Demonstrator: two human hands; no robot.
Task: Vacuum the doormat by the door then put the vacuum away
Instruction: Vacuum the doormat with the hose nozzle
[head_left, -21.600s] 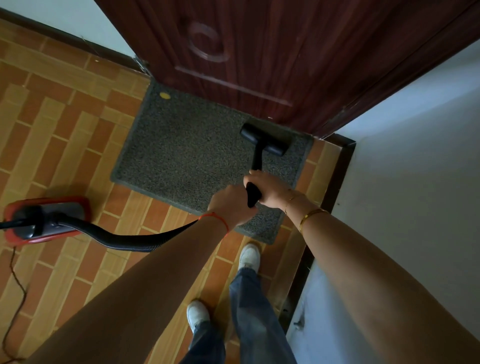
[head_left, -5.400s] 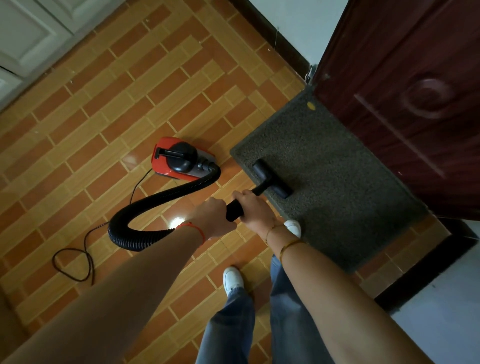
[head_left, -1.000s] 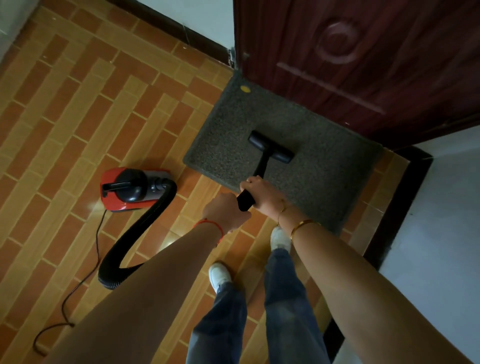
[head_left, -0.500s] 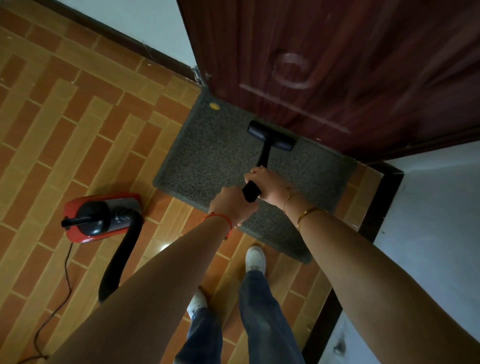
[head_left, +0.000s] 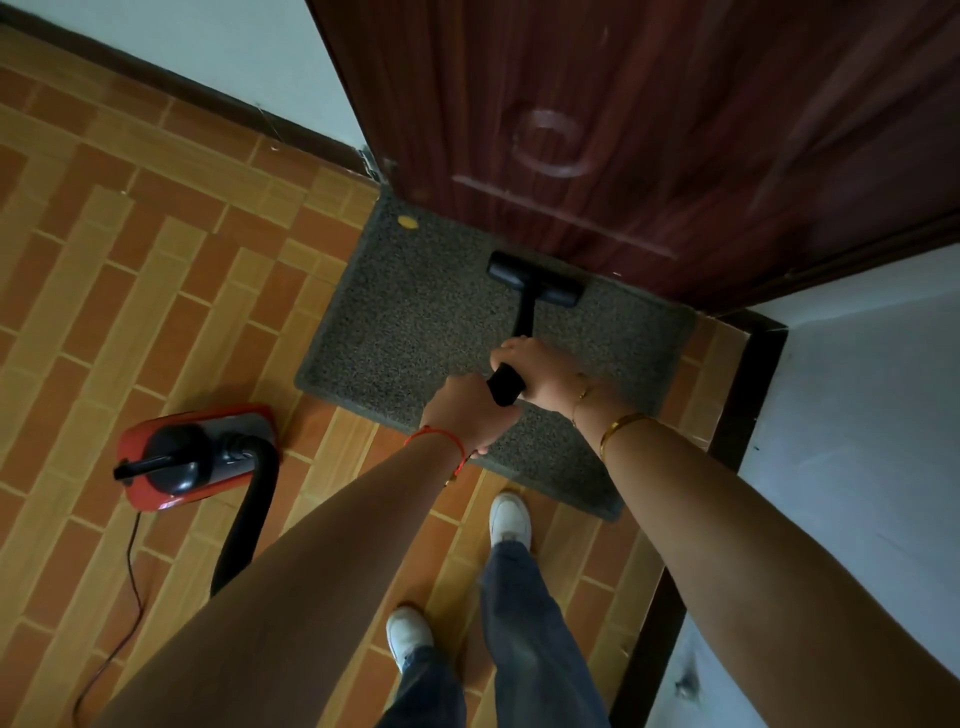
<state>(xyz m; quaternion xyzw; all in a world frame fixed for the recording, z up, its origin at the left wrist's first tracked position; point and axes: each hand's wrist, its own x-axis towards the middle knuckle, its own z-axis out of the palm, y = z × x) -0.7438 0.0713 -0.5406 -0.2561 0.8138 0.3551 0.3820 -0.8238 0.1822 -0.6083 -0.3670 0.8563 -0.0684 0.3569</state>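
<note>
A grey speckled doormat (head_left: 426, 322) lies on the floor against a dark red door (head_left: 623, 130). The black vacuum nozzle (head_left: 535, 279) rests on the mat's far edge, right at the foot of the door. Its black wand (head_left: 522, 322) runs back to my hands. My right hand (head_left: 540, 369) grips the wand's upper end, and my left hand (head_left: 467, 410) is closed on it just behind. The red and black vacuum body (head_left: 192, 454) sits on the tiles at the left, its black hose (head_left: 249, 514) passing under my left arm.
A small yellow spot (head_left: 408, 222) lies on the mat's far left corner. A thin power cord (head_left: 130, 587) trails over the orange tiles toward the lower left. A white wall (head_left: 857, 441) with dark skirting closes off the right side. My white shoes (head_left: 511, 519) stand at the mat's near edge.
The nozzle has slid forward across the mat, from its middle to the edge at the door. Both hands kept their grip on the wand.
</note>
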